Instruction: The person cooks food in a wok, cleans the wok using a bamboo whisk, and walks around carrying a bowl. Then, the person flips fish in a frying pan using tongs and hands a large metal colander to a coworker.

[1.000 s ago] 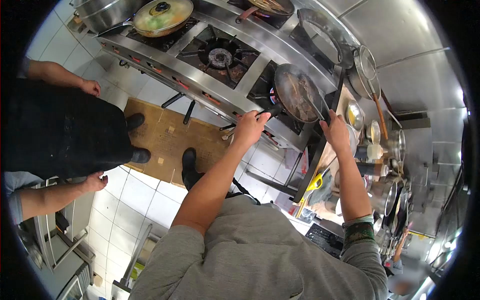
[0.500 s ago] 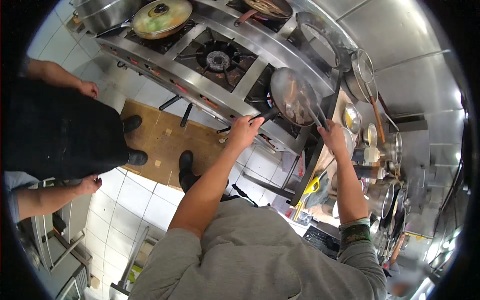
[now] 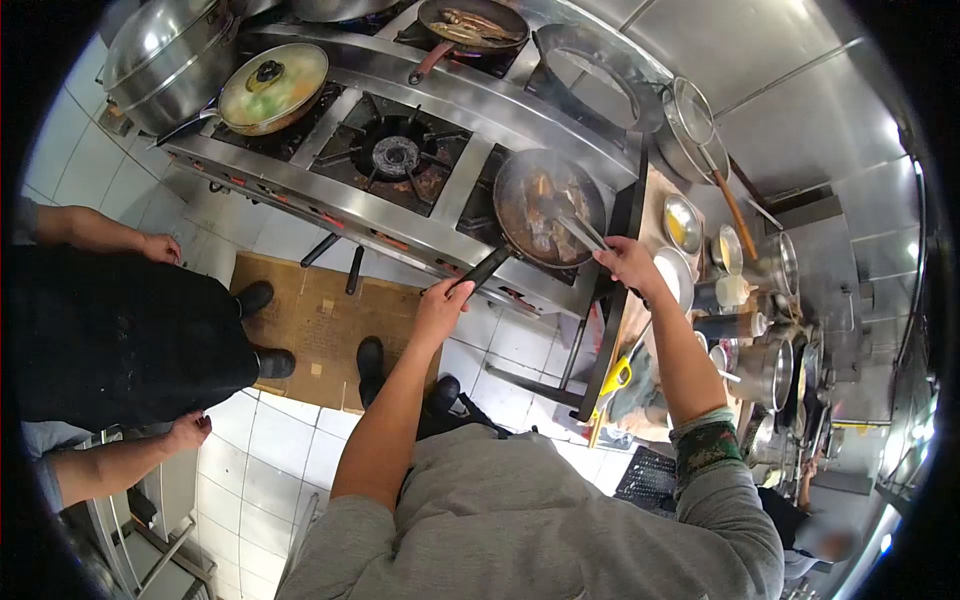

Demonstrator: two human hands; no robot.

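My left hand [image 3: 441,308] is closed round the black handle of a frying pan [image 3: 515,215] over the right front burner. Browned pieces of food [image 3: 545,235] lie in the pan, with a little steam over them; I cannot make out their kind. My right hand [image 3: 628,268] grips metal tongs [image 3: 585,231], whose tips reach down among the food. Left of the pan is a bare burner [image 3: 395,155] with its iron grate.
A glass-lidded pan [image 3: 315,75], a large steel pot [image 3: 165,65] and another frying pan [image 3: 490,22] are on the stove. Bowls [image 3: 682,222], squeeze bottles [image 3: 722,292] and a yellow-handled tool [image 3: 617,376] crowd the right counter. A co-worker in a black apron [image 3: 120,330] stands left.
My view has shifted. My right hand has moved forward, bringing the tongs farther into the pan. The flame beside the pan no longer shows. Another person has come into view at lower right.
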